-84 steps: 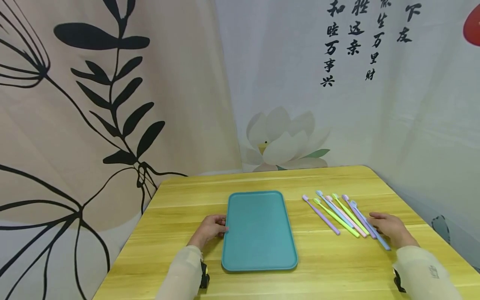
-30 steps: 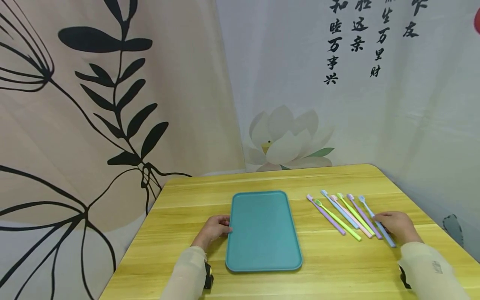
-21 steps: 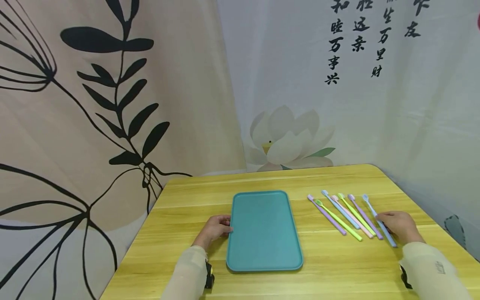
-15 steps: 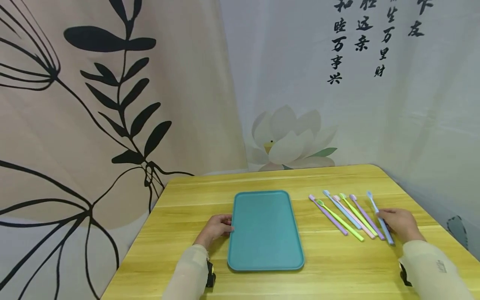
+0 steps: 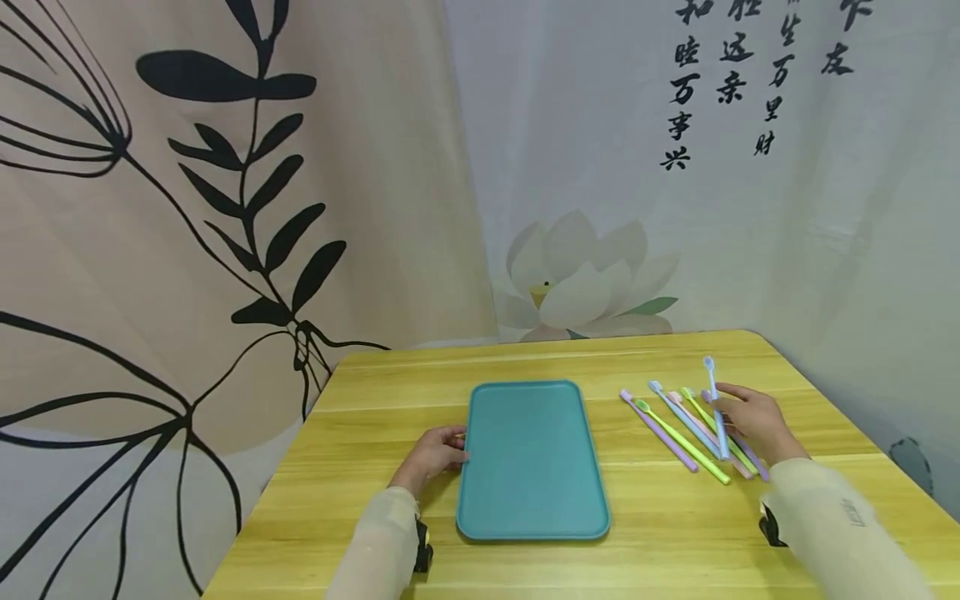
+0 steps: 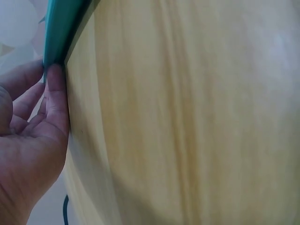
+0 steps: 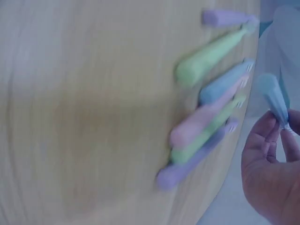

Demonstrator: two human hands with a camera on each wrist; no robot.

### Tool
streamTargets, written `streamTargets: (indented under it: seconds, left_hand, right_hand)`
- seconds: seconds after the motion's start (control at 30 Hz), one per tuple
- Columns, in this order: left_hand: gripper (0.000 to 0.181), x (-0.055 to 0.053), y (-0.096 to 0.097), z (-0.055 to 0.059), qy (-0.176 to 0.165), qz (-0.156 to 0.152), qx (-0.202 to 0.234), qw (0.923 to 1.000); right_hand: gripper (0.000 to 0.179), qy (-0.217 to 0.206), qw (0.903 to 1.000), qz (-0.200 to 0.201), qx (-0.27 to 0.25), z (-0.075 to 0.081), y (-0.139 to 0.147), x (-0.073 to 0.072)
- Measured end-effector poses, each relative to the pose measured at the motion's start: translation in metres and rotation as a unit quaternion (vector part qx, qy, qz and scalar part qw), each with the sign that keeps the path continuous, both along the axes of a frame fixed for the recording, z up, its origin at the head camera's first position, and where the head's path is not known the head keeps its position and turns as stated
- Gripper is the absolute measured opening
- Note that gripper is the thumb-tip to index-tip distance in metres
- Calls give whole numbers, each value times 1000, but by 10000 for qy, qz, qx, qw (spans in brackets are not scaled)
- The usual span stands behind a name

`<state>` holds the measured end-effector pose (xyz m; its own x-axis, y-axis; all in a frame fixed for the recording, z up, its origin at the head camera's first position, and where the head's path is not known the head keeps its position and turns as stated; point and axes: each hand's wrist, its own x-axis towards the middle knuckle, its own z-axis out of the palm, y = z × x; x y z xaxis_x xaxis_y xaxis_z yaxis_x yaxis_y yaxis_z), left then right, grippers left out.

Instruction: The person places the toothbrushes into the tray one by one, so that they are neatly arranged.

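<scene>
In the head view my left hand [image 5: 429,457] is at the left edge of a teal rectangular tray [image 5: 532,460]. The left wrist view shows thumb and fingers pinching the tray's rim [image 6: 58,35]. My right hand [image 5: 759,423] pinches a blue toothbrush [image 5: 717,423] by its handle, raised above the table with the head pointing up and away. Below it lies a loose row of toothbrushes: a purple one [image 5: 660,432], a green one [image 5: 684,443], then blue, pink [image 7: 199,124], green and purple ones. The held toothbrush overlaps several of them in the head view.
The wooden table [image 5: 360,400] carries the tray in the middle and the toothbrushes to its right. A printed curtain [image 5: 390,183] with plants, a lotus and writing hangs behind the table's far edge.
My right hand has slid the blue toothbrush away from the row's right end, lifted it, and moved it left over the other toothbrushes. The left hand stays at the tray's edge.
</scene>
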<state>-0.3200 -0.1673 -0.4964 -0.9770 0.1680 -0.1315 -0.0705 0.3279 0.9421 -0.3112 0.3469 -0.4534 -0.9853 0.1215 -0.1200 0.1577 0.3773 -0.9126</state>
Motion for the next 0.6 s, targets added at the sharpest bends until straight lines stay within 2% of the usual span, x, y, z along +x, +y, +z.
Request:
streamTargets:
  seconds: [0.23, 0.6]
  left_hand:
    - [56, 2, 0, 1, 48, -49, -6, 10000]
    - [57, 1, 0, 5, -83, -125, 91, 9998]
  right_hand:
    - [60, -24, 9999, 111, -62, 1, -30, -9]
    - [59, -41, 9971, 436, -623, 8, -69, -17]
